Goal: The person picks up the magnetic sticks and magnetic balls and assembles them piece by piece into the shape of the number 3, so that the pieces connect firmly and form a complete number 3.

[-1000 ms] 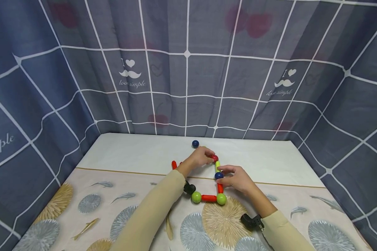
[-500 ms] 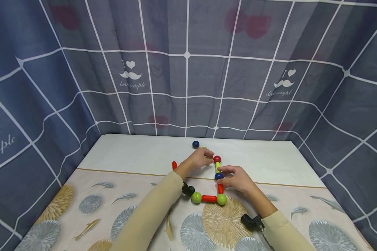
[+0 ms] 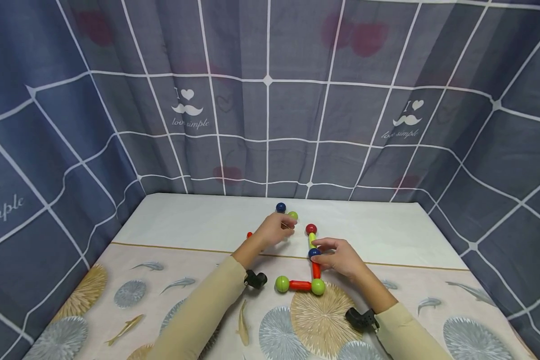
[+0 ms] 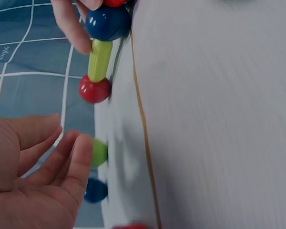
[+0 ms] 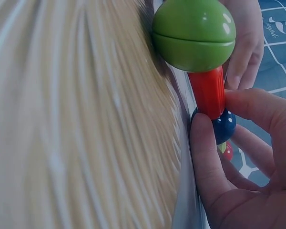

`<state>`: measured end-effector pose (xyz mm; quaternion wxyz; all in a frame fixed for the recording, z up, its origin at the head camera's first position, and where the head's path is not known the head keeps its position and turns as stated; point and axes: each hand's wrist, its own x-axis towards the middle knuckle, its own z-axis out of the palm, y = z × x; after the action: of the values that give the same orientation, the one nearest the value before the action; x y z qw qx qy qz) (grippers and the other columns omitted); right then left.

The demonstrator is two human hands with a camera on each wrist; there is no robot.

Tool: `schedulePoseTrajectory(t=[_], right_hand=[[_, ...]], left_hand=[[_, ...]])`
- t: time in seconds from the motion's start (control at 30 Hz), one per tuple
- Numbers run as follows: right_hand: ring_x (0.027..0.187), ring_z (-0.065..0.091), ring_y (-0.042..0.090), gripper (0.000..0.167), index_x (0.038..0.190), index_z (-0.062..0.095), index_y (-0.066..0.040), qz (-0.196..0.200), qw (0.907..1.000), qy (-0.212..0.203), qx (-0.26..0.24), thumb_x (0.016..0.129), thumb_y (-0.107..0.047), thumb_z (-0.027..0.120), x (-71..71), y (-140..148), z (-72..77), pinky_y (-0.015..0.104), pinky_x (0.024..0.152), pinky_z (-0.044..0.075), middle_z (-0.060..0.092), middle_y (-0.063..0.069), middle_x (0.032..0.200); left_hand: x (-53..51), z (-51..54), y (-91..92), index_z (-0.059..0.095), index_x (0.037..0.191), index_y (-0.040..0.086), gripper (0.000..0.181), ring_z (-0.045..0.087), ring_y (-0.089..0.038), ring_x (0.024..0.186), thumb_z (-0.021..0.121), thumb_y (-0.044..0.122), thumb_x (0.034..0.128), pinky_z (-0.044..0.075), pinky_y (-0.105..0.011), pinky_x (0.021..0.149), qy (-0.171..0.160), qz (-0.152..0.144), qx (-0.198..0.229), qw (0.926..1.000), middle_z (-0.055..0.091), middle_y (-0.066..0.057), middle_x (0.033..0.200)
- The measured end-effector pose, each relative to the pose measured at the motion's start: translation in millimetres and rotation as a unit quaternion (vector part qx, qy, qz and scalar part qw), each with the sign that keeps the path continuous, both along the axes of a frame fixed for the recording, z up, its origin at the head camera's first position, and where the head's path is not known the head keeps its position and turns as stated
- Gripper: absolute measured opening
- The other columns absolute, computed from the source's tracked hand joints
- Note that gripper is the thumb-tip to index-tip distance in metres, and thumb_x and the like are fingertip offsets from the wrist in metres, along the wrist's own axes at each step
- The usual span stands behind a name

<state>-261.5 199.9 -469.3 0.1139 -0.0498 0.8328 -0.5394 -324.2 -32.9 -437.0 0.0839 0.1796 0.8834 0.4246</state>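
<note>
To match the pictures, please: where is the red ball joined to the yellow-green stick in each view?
Head: red ball, just right of centre, lower half.
Left wrist: red ball, left, above mid-height.
Right wrist: red ball, right, partly hidden.
Shared: blue ball held by right hand.

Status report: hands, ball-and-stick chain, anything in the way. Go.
Right hand grips chain at blue ball. Left hand empty, beside loose green ball. L-shaped chain joined through to red ball. No obstruction seen.
</note>
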Motion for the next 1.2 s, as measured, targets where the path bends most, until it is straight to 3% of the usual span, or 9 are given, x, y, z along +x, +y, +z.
schedulePoseTrajectory(t=[0.27, 0.5, 0.67, 0.87, 1.1, 1.2], right_hand=[[0.083, 0.067, 0.019, 0.048, 0.130, 0.069, -0.005, 0.004, 1.0000, -0.001, 0.002, 0.084, -0.011, 0.083, 1.3, 0.5, 0.5, 0.033, 0.070, 0.062, 0.066, 0.019, 0.122], [0.091, 0.065, 0.020, 0.053, 0.132, 0.067, -0.004, 0.023, 0.9997, 0.008, 0.008, 0.083, -0.013, 0.084, 1.8, 1.4, 0.1, 0.031, 0.070, 0.060, 0.065, 0.020, 0.123], [0.094, 0.066, 0.020, 0.054, 0.133, 0.067, -0.005, 0.025, 0.9995, 0.015, 0.015, 0.083, -0.013, 0.084, 2.6, 0.8, 1.3, 0.030, 0.068, 0.059, 0.066, 0.020, 0.124], [0.094, 0.065, 0.020, 0.053, 0.133, 0.067, -0.005, 0.027, 0.9995, 0.011, 0.014, 0.083, -0.013, 0.084, 2.2, 0.0, 2.3, 0.030, 0.069, 0.059, 0.066, 0.020, 0.124], [0.093, 0.065, 0.019, 0.054, 0.134, 0.067, -0.006, 0.028, 0.9993, 0.008, 0.021, 0.083, -0.014, 0.084, 4.0, 0.2, 3.9, 0.031, 0.070, 0.060, 0.066, 0.019, 0.125], [0.092, 0.065, 0.019, 0.054, 0.134, 0.067, -0.007, 0.026, 0.9994, 0.008, 0.023, 0.083, -0.014, 0.085, 4.5, 1.1, 4.8, 0.031, 0.070, 0.060, 0.066, 0.019, 0.125]], left_hand=[[9.7, 4.0, -29.8, 0.071, 0.123, 0.001, 0.026, 0.067, -0.020, 0.096, 0.067, 0.005, 0.0975, 0.056, -0.037, 0.091, 0.078, 0.027, -0.023, 0.9964, 0.074, -0.008, 0.104], [24.5, 5.0, -49.9, 0.072, 0.120, 0.001, 0.026, 0.065, -0.017, 0.089, 0.070, 0.004, 0.0946, 0.057, -0.034, 0.083, 0.093, 0.066, -0.050, 0.9922, 0.071, -0.009, 0.104], [35.4, 4.0, -61.3, 0.072, 0.118, 0.000, 0.029, 0.065, -0.021, 0.087, 0.074, 0.004, 0.0899, 0.056, -0.034, 0.078, 0.111, 0.088, -0.062, 0.9880, 0.069, -0.016, 0.109], [41.9, 0.2, -72.9, 0.071, 0.118, -0.002, 0.032, 0.062, -0.022, 0.084, 0.076, 0.005, 0.0866, 0.055, -0.036, 0.077, 0.111, 0.125, -0.066, 0.9838, 0.068, -0.017, 0.106], [40.6, -9.1, -85.1, 0.070, 0.116, -0.006, 0.034, 0.056, -0.021, 0.077, 0.077, 0.010, 0.0860, 0.049, -0.033, 0.071, 0.093, 0.163, -0.072, 0.9797, 0.064, -0.012, 0.089], [39.8, -8.8, -87.7, 0.068, 0.118, -0.007, 0.038, 0.057, -0.022, 0.077, 0.077, 0.012, 0.0862, 0.050, -0.034, 0.071, 0.080, 0.170, -0.078, 0.9792, 0.066, -0.014, 0.090]])
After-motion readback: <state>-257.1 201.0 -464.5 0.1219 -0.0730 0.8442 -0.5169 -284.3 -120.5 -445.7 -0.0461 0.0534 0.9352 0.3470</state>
